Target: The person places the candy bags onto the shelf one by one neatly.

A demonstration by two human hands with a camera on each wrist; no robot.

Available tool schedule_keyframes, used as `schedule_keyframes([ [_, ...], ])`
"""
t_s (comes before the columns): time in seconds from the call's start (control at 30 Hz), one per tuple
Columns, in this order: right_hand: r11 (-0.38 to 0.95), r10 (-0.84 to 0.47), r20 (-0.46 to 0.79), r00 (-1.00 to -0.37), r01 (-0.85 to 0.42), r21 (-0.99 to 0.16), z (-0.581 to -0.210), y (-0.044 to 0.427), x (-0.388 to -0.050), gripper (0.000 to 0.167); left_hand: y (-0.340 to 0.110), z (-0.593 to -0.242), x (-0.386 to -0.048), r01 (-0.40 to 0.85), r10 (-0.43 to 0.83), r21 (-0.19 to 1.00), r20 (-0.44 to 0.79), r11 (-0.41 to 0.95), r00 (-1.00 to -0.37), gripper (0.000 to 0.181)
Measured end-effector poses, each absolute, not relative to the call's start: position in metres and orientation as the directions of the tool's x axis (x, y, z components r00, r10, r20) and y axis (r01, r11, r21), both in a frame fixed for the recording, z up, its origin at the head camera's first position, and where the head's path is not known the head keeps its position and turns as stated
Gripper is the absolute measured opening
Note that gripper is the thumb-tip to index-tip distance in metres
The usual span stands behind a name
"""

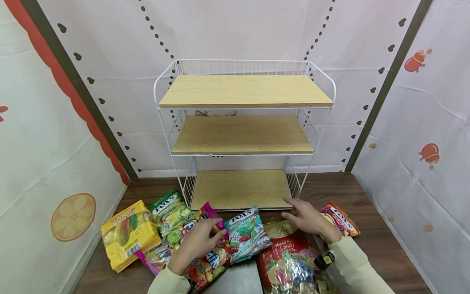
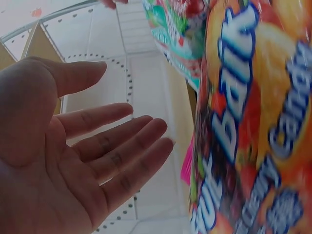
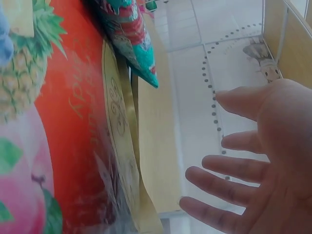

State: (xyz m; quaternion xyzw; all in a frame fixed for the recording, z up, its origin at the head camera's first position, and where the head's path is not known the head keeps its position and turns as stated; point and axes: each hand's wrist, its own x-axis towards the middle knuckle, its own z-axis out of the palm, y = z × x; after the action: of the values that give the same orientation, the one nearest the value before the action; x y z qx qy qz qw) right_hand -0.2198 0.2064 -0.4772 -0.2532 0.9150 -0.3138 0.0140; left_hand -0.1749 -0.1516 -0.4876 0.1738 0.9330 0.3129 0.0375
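Hovering in the head view, the left hand (image 1: 197,243) is hanging above a multicolored candy bag (image 1: 209,265) at near left, the right hand (image 1: 310,219) above a red bag (image 1: 284,255) at near right. The left wrist's view is showing straight, parted fingers (image 2: 126,147); the right wrist's is showing spread, relaxed fingers (image 3: 219,186).

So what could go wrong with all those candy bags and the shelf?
The mint bag lies close against the pink-edged candy bag, so lifting one might drag the other. The red bag looks bigger than the mint one, so it might sag if held by one end. The shelf shows no raised front rail, so bags near that edge could slide off.
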Motion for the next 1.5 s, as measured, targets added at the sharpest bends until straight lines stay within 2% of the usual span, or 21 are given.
schedule_keyframes([
  [0.23, 0.672, -0.499, 0.136, -0.856, -0.481, -0.562, -0.480, 0.196, -0.220, 0.053, -0.140, -0.494, -0.177, 0.257, 0.382, 0.666, -0.046, 0.701, -0.923, 0.049],
  [0.43, 0.654, -0.520, 0.120, -0.846, -0.484, -0.581, -0.483, 0.186, -0.221, 0.053, -0.132, -0.498, -0.179, 0.283, 0.410, 0.691, -0.022, 0.665, -0.912, 0.048],
  [0.67, 0.647, -0.537, 0.109, -0.837, -0.491, -0.583, -0.486, 0.179, -0.222, 0.054, -0.128, -0.500, -0.179, 0.252, 0.387, 0.676, -0.053, 0.693, -0.921, 0.049],
  [0.93, 0.636, -0.558, 0.091, -0.825, -0.495, -0.592, -0.490, 0.175, -0.221, 0.054, -0.122, -0.509, -0.181, 0.243, 0.375, 0.692, -0.042, 0.680, -0.926, 0.022],
  [1.17, 0.637, -0.553, 0.056, -0.831, -0.465, -0.615, -0.491, 0.169, -0.220, 0.055, -0.117, -0.510, -0.180, 0.170, 0.318, 0.730, -0.068, 0.662, -0.946, 0.033],
  [1.3, 0.643, -0.548, 0.037, -0.835, -0.449, -0.620, -0.494, 0.163, -0.218, 0.054, -0.114, -0.511, -0.179, 0.122, 0.314, 0.745, -0.123, 0.656, -0.941, 0.028],
  [1.5, 0.657, -0.557, 0.025, -0.830, -0.459, -0.598, -0.499, 0.153, -0.214, 0.049, -0.110, -0.512, -0.177, 0.064, 0.260, 0.730, -0.159, 0.680, -0.952, 0.032],
])
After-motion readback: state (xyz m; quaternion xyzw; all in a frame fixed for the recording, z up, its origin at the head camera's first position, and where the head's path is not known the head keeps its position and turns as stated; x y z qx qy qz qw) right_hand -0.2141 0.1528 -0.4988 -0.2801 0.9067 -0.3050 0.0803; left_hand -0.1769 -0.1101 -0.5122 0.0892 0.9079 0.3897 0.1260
